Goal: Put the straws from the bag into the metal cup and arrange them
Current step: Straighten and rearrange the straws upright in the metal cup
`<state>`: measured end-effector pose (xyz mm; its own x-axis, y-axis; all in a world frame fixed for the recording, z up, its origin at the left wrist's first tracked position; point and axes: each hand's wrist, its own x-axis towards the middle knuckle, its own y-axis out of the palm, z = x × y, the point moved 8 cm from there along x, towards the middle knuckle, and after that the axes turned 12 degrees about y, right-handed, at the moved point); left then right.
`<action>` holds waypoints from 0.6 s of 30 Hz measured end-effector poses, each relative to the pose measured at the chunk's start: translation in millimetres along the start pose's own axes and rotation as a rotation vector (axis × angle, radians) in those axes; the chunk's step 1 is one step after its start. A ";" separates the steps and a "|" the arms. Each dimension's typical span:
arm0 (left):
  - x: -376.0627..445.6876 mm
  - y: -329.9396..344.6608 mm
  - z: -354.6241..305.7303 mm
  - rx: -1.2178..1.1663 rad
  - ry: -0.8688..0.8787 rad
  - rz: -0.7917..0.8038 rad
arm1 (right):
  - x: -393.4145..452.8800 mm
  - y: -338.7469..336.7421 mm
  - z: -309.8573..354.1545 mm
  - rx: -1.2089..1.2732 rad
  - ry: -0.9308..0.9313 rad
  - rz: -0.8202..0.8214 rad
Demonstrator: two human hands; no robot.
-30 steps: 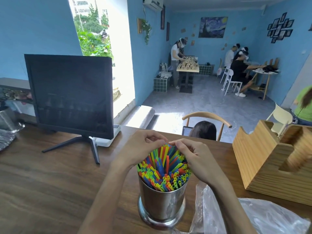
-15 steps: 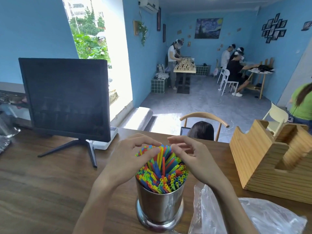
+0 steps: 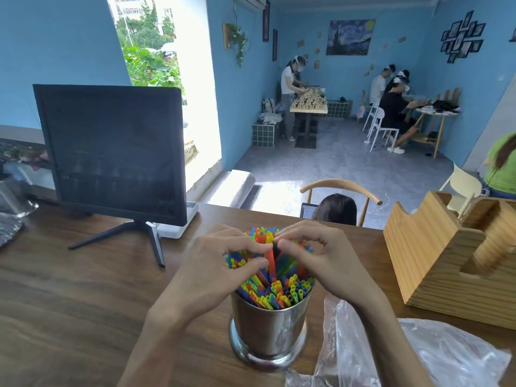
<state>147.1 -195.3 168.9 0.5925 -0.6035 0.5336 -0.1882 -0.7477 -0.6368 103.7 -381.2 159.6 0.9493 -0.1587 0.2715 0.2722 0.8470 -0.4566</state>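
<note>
Head view: wooden counter fronts a blue-walled room.

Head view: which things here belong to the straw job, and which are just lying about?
Job:
straws
metal cup
plastic bag
left hand, gripping straws
right hand, gripping straws

Lying about:
monitor
wooden holder
white box behind monitor

Bare table left of the metal cup; wooden organizer and plastic bag crowding the right.
</note>
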 end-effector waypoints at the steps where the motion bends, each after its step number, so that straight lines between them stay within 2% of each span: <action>1: -0.2 -0.4 -0.3 0.020 0.002 -0.011 | 0.6 -3.3 -0.9 0.056 0.014 0.002; 4: -1.2 0.4 0.4 0.048 -0.011 -0.011 | -0.5 -12.2 -4.4 0.158 0.053 0.116; 7: -2.2 0.7 1.4 0.050 -0.023 0.003 | -5.9 -3.9 -15.0 0.096 0.138 0.314; 10: -1.1 1.4 -2.0 0.049 -0.011 0.001 | -2.1 -1.6 -17.4 0.138 0.171 0.262; 15: -3.0 -4.2 -19.0 0.087 0.086 -0.095 | 1.5 0.8 -15.3 0.110 0.164 0.187; 18: -5.2 3.7 -28.0 0.010 0.144 -0.008 | 2.3 2.4 -14.1 0.125 0.147 0.145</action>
<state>121.5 -202.7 179.4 0.4757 -0.6315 0.6124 -0.1759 -0.7504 -0.6372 108.8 -386.7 147.2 0.9922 -0.0957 0.0803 0.1189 0.9210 -0.3709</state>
